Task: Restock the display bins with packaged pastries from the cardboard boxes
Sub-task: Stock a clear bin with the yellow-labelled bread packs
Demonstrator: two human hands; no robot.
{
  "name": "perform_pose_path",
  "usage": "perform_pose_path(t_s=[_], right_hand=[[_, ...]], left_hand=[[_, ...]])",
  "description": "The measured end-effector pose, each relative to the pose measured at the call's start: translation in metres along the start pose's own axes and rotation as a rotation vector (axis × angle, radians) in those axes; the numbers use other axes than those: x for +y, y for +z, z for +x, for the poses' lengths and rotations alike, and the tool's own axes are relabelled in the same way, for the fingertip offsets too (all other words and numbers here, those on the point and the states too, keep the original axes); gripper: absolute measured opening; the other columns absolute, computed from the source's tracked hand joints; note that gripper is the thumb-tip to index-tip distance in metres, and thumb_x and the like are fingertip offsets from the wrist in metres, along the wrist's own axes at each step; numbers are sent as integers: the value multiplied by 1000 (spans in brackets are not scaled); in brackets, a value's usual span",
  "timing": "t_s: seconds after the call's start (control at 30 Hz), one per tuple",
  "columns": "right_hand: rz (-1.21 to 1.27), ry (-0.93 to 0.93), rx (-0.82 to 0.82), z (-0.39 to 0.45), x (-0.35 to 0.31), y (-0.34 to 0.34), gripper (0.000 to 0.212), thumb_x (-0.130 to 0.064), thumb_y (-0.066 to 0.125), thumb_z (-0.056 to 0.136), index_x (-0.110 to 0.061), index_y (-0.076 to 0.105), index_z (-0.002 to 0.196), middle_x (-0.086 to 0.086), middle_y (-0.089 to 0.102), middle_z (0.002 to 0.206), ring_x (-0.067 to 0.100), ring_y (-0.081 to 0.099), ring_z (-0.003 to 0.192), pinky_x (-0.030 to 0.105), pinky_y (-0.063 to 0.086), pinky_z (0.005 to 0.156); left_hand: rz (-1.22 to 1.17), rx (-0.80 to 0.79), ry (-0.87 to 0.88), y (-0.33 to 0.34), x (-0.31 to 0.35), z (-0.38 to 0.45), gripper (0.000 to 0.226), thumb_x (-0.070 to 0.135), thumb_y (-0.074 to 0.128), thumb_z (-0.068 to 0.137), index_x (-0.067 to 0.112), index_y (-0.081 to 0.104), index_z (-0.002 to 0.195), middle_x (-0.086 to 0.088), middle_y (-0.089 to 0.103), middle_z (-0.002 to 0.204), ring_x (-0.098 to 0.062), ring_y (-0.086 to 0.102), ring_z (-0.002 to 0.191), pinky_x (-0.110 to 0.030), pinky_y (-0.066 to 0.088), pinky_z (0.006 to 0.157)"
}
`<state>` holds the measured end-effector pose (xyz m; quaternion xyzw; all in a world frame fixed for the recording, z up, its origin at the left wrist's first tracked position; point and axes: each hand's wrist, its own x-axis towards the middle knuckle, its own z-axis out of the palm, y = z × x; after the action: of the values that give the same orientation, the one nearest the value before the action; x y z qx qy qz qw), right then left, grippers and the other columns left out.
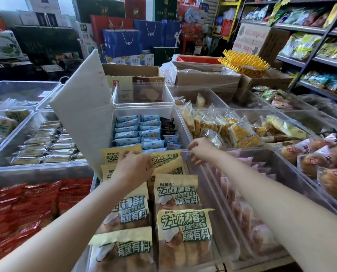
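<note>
- The yellow pastry packs [184, 228] fill the clear display bin [212, 193] in the lower centre of the frame, lying in two overlapping rows; their green lettering reads 芝士味椰蓉 with 有颜有料 beneath it.
- The left hand [133, 166], at the centre of the frame, lies palm down on the far packs of the left row, fingers bent over the top edge of one pack; whether it truly grips that pack is hard to tell.
- The right hand [202, 151], just right of centre, reaches to the bin's far right corner, its fingers curled and pinching the clear rim there.
- Both forearms stretch forward from the bottom corners of the frame.
- Beyond the bin, a second bin holds blue packets [138, 132] stood in rows, with a few black packets beside them.
- A white board [81, 112] leans tilted at centre left.
- Cardboard boxes [206, 77] stand at upper centre; one bears 原味.
- Red packets [26, 203] lie at lower left.
</note>
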<state>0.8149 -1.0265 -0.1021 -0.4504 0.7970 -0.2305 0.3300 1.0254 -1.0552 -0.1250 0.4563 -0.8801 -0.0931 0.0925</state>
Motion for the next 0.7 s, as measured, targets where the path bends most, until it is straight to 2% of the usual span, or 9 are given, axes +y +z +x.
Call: perform_pose_path(t_s=[0.03,0.1,0.17,0.2,0.27,0.37,0.53,0.63,0.7], right_hand=[[-39,28,-47,-6,2,-6,30,0,40,95,3,57,119,20,63,113,22,61,72,36,57,72],[-56,103,-248,-17,5,-11,32,0,49,92,-2,56,123,18,64,111,17,60,62,34,57,72],[-63,114,-380,-21,8,-3,41,-7,54,91,-15,50,130,14,61,112,17,59,64,35,56,74],[-79,85,-385,-21,8,4,44,-9,56,90,-19,48,132,11,60,112,18,60,69,37,56,75],[-126,11,-322,-20,6,19,41,-7,57,87,-14,52,127,9,61,109,21,61,83,40,55,79],[-248,-27,-197,-17,10,33,34,-7,57,85,-9,58,119,10,64,112,22,60,94,31,52,73],[-165,-14,-136,-11,33,44,30,-9,55,86,-9,61,116,14,62,118,27,59,104,28,48,74],[-136,2,-73,-6,38,49,32,-12,55,86,-12,62,118,11,62,121,27,56,112,32,47,93],[-145,-9,-98,-4,35,47,33,-13,54,86,-12,62,118,11,62,120,26,57,110,33,47,93]], left_hand=[[-7,-9,-31,0,-1,-1,15,33,53,91,24,62,98,9,66,102,-16,50,113,-38,18,109],[2,-71,-85,1,2,-2,18,36,55,90,28,62,104,8,66,107,-17,48,115,-42,19,110],[6,-92,-126,4,5,0,17,34,57,90,28,64,104,6,66,109,-19,49,114,-44,20,110],[4,-71,-136,5,6,2,14,31,57,90,27,65,101,5,66,108,-20,50,112,-43,21,108],[45,-6,-125,2,10,8,12,24,55,92,24,65,97,1,67,105,-22,49,109,-40,22,105],[157,37,-55,-6,21,18,14,20,53,93,20,64,101,-3,65,106,-23,44,112,-39,22,104],[107,64,-44,1,31,21,16,20,49,94,21,63,103,-1,67,105,-21,48,107,-36,23,101],[61,61,-63,3,29,17,19,23,47,94,22,64,101,0,68,102,-20,50,103,-35,22,101],[62,66,-73,3,25,14,19,23,47,94,21,65,101,1,68,104,-20,50,105,-36,22,101]])
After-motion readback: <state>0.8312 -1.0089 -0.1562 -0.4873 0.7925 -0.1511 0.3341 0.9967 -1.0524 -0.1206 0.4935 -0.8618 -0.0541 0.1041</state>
